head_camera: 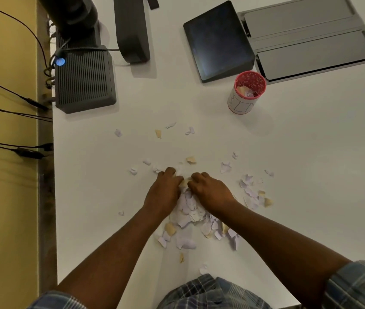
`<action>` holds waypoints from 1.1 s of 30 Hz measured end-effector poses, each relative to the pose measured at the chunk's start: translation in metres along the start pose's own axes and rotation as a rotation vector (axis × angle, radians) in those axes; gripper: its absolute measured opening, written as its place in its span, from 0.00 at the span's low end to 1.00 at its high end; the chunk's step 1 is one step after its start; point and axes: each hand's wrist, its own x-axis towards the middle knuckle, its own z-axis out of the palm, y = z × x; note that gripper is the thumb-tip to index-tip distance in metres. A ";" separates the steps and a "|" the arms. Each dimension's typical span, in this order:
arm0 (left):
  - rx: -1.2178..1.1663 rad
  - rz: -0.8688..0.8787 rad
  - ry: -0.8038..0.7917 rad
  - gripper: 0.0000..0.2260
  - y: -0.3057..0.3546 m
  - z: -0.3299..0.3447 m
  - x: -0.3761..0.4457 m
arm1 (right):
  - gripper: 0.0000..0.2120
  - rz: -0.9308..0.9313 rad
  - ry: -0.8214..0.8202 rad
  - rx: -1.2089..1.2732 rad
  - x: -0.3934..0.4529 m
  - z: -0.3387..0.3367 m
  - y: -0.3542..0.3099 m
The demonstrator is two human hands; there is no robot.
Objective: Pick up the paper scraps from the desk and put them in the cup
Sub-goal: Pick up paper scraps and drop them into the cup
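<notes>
1. The left hand (166, 188) and right hand (210, 190) lie side by side on the white desk (310, 163), fingers curled down around a heap of paper scraps (190, 208) gathered between them.
2. More scraps are scattered around the hands and toward the desk's near edge.
3. The cup (246, 92), red-rimmed and upright, stands well apart toward the far right, just beside a dark tablet (218, 39); some scraps lie inside it.

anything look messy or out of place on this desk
Yes: torn white and tan paper scraps lie strewn over the white desk, heaped between both hands, strays out toward the upright red-rimmed paper cup.
</notes>
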 end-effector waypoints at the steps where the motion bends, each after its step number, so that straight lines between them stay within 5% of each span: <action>1: -0.020 0.011 0.017 0.10 0.002 0.002 -0.003 | 0.09 0.002 0.006 0.005 -0.002 -0.001 0.000; 16: -0.421 -0.176 0.171 0.06 0.009 -0.006 -0.003 | 0.07 0.497 0.364 0.571 -0.008 -0.079 0.047; 25: -0.511 -0.267 0.154 0.06 0.009 -0.016 0.003 | 0.10 0.645 0.636 0.461 0.044 -0.176 0.138; 33: -0.510 -0.266 0.150 0.06 0.011 -0.025 0.001 | 0.14 0.654 0.315 0.016 0.103 -0.181 0.173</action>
